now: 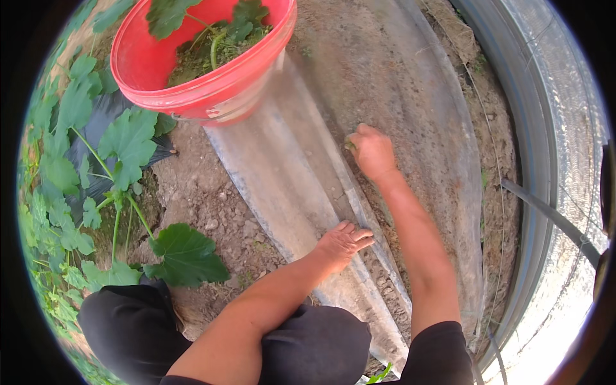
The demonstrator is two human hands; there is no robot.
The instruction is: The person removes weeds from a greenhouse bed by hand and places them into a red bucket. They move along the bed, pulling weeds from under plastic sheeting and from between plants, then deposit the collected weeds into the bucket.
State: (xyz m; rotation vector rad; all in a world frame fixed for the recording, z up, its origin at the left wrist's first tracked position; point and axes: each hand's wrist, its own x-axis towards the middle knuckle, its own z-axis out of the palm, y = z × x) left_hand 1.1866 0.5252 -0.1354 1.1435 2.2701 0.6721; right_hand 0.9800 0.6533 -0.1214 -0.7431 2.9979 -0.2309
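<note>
My left hand rests palm down on the edge of a dusty plastic ground sheet, its fingers reaching over a fold. Farther forward and to the right, my right hand is closed on a small bit of green plant, over the brownish ground beside the folded sheet. A red plastic bucket stands at the upper left on the sheet, tilted in the view. In it lie cut leaves, a pale green stem and small weeds.
Large-leaved squash-like plants grow on the left beside black plastic mulch. Crumbly bare soil lies between them and the sheet. On the right, a dark pole slants before a translucent plastic film wall.
</note>
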